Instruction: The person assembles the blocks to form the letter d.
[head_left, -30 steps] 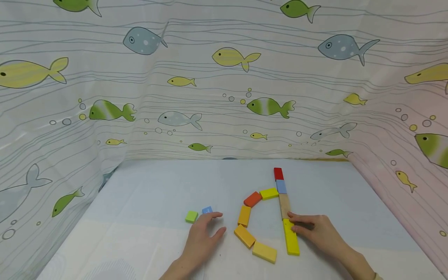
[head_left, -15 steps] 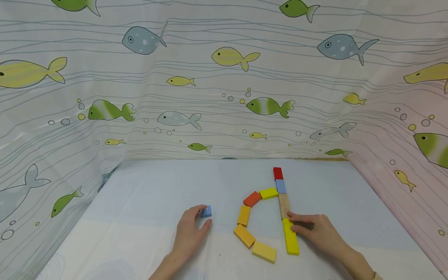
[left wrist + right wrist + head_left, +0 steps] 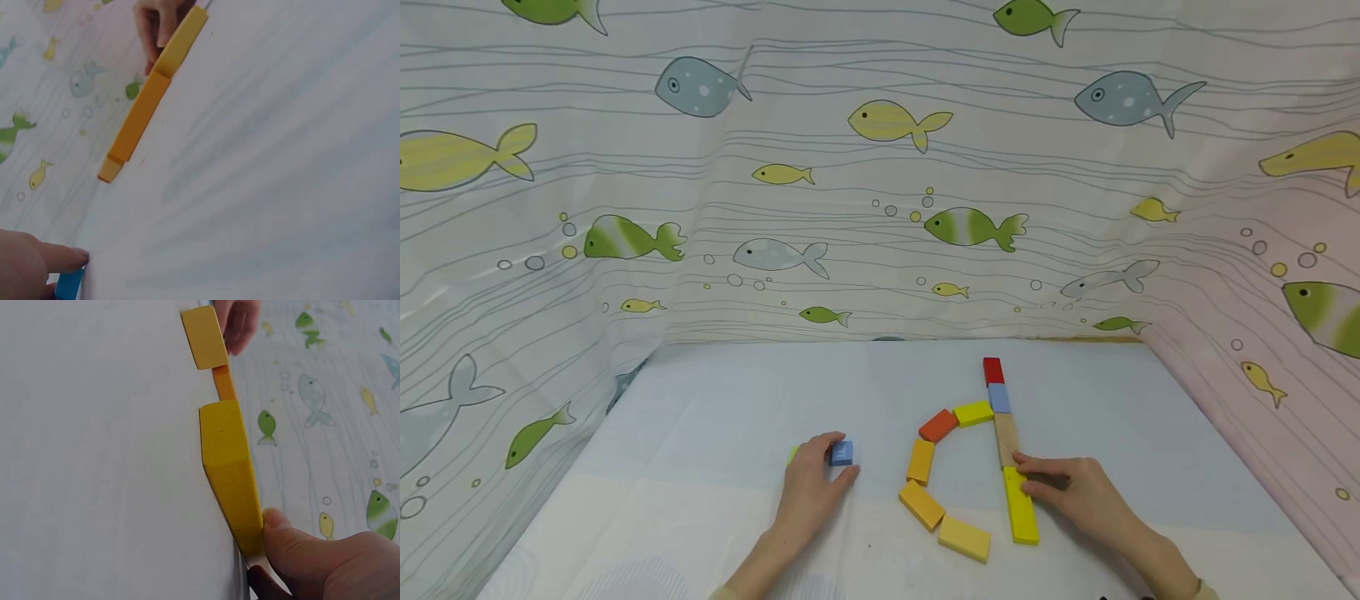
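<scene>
In the head view my left hand (image 3: 812,483) is around a small blue block (image 3: 842,453). Its index fingertip is at the block's far side, the thumb just short of the near corner. A sliver of green block (image 3: 792,453) shows behind that hand. My right hand (image 3: 1078,496) touches the right edge of a straight row, index tip near where the tan block (image 3: 1006,439) meets the long yellow block (image 3: 1021,508). Its thumb (image 3: 294,547) lies beside the yellow block in the right wrist view.
Farther up the row are a light blue block (image 3: 999,398) and a red block (image 3: 993,371). Left of it curve a yellow block (image 3: 973,413), a red-orange block (image 3: 938,426), orange blocks (image 3: 921,505) and a pale yellow block (image 3: 965,539). A fish-print curtain (image 3: 850,200) surrounds the table.
My left hand has moved left, from over the blue block to beside it, and its fingers now reach around it. The green block has become mostly hidden. The right hand stays put.
</scene>
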A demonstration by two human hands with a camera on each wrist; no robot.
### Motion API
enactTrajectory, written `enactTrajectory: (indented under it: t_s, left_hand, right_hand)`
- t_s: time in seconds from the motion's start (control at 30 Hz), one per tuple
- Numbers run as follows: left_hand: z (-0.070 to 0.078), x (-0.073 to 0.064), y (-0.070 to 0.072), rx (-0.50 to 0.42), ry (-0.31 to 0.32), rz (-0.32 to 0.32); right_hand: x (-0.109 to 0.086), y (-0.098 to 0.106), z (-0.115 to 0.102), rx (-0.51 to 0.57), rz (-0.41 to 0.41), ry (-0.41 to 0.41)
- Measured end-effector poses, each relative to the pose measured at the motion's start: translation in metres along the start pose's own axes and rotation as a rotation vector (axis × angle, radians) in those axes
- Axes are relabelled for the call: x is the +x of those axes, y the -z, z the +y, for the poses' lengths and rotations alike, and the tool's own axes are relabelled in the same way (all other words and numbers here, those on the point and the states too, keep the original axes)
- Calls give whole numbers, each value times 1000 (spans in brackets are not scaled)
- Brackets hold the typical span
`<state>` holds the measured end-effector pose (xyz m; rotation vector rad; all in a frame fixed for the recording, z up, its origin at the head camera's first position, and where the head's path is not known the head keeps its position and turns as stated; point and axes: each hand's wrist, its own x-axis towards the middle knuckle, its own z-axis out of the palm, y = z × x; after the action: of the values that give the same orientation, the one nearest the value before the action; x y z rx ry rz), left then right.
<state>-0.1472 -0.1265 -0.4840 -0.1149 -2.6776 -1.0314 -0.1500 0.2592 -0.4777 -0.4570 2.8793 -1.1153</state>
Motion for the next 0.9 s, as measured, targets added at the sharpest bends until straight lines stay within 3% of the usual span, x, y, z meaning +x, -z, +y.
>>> enactTrajectory:
  t_s: [0.53, 0.9]
  left_hand:
    - [5, 1, -6, -56, -1, -28]
    - [20, -4, -6, -155, -73, -87]
  right_hand:
    - [0, 0, -1, 13, -1, -16]
    - [-1, 0, -2, 6, 0, -10]
